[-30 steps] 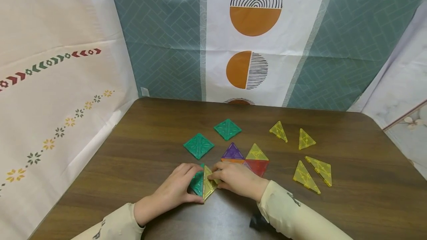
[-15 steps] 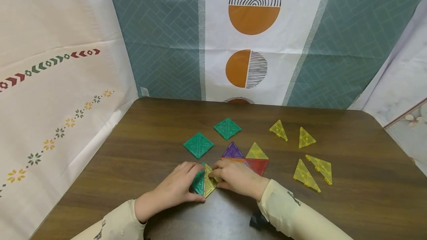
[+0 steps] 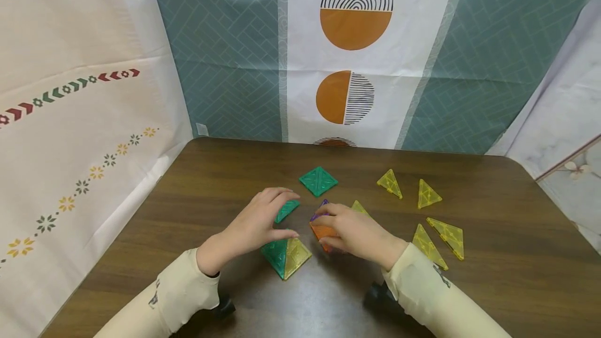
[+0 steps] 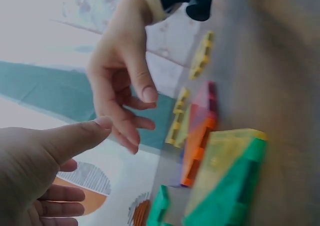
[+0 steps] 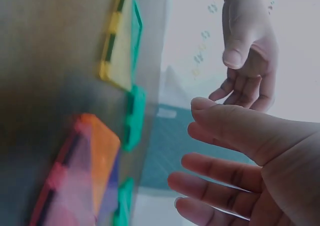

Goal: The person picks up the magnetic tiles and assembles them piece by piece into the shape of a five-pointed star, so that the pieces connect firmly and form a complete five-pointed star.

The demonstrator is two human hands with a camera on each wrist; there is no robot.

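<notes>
My left hand [image 3: 253, 226] hovers above the table with thumb and fingers spread apart, holding nothing. Below its thumb lies a square of flat triangular tiles, a green triangle [image 3: 276, 255] against a yellow triangle [image 3: 297, 257]. Over a group of coloured tiles hangs my right hand [image 3: 361, 233], fingers relaxed and nothing in them. Part of that group shows: an orange tile [image 3: 323, 231], a purple tile [image 5: 109, 191] and a red tile [image 4: 202, 103]. In both wrist views the hands face each other, raised off the tiles. My left hand partly covers another green tile square [image 3: 286, 210].
A further green tile square [image 3: 319, 181] lies toward the back. Several loose yellow triangles, one of them a yellow tile [image 3: 429, 194], are spread to the right on the brown wooden table [image 3: 225, 171]. Patterned cloths [image 3: 225, 67] hang behind and beside the table.
Both hands have let go of the green and yellow square and lifted. The left hand rose forward; the right moved right, over the coloured group. The square stays on the table.
</notes>
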